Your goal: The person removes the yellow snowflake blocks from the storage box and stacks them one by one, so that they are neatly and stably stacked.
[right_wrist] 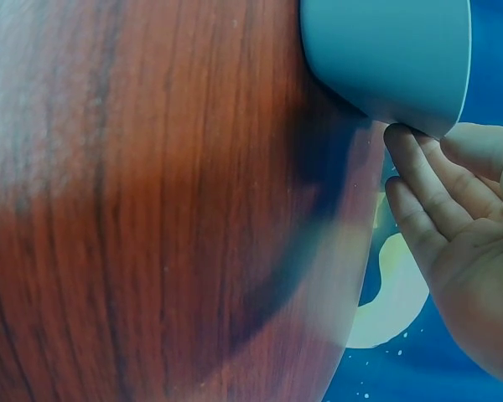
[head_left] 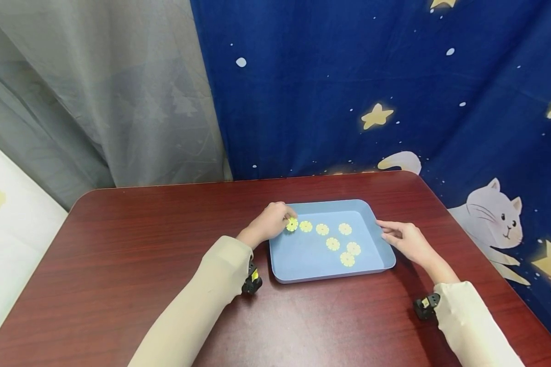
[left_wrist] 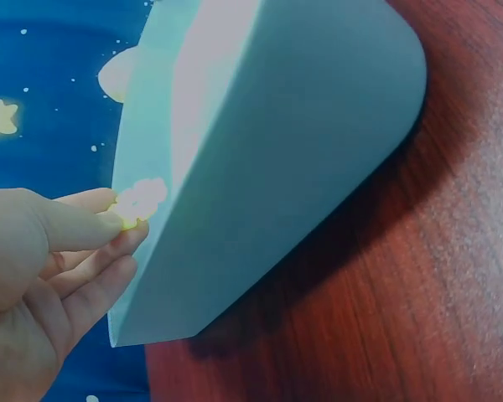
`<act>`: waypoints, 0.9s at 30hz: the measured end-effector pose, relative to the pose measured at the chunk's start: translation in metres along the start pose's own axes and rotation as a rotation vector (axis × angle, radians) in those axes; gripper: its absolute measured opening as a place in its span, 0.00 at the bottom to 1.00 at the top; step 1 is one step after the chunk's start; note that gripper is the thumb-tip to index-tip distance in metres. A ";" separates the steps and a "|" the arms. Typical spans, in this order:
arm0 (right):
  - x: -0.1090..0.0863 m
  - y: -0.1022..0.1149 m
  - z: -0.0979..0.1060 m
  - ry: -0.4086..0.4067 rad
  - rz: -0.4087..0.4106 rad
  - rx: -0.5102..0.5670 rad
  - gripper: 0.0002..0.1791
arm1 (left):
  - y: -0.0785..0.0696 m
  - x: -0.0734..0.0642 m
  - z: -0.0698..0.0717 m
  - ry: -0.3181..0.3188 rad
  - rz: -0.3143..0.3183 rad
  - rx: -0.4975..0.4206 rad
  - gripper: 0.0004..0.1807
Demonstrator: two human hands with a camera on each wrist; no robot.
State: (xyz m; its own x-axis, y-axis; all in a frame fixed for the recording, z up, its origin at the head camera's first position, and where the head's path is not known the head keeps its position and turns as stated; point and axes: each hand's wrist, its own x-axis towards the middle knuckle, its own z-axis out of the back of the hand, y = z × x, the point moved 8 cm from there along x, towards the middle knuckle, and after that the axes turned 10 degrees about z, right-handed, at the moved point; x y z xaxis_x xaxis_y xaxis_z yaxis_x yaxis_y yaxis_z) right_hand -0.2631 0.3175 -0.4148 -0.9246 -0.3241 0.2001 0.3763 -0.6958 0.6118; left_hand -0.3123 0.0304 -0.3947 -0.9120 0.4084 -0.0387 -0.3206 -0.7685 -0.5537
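Observation:
My left hand (head_left: 272,221) pinches a small yellow flower-shaped piece (left_wrist: 141,201) between thumb and fingertips, over the left rim of a light blue rectangular tray (head_left: 298,262). Several more pale yellow flower pieces lie flat in that tray, among them one flower piece (head_left: 305,226) close to the left hand and another (head_left: 347,259) towards the front right. At the tray's right side, my right hand (head_left: 409,241) holds the wall, thumb at the rim and fingers against the outside. The right wrist view shows those fingers (right_wrist: 423,172) partly extended below the tray's edge.
The tray stands on a dark red wood-grain table (head_left: 133,255), towards its back right. Behind the table hang a grey curtain (head_left: 160,102) and a blue curtain (head_left: 303,92) with stars and a cat print. A white surface (head_left: 9,244) borders the left side.

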 end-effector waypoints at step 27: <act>0.000 0.001 0.000 0.002 0.009 -0.005 0.21 | -0.005 -0.032 0.029 0.000 -0.142 0.015 0.13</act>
State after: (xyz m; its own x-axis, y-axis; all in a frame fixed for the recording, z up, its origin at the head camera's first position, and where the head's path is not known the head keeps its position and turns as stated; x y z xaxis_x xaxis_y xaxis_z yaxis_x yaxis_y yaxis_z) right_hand -0.2630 0.3166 -0.4135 -0.9210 -0.3320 0.2038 0.3849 -0.6957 0.6065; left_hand -0.2893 0.0073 -0.3662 -0.8573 0.5133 0.0390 -0.4499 -0.7102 -0.5414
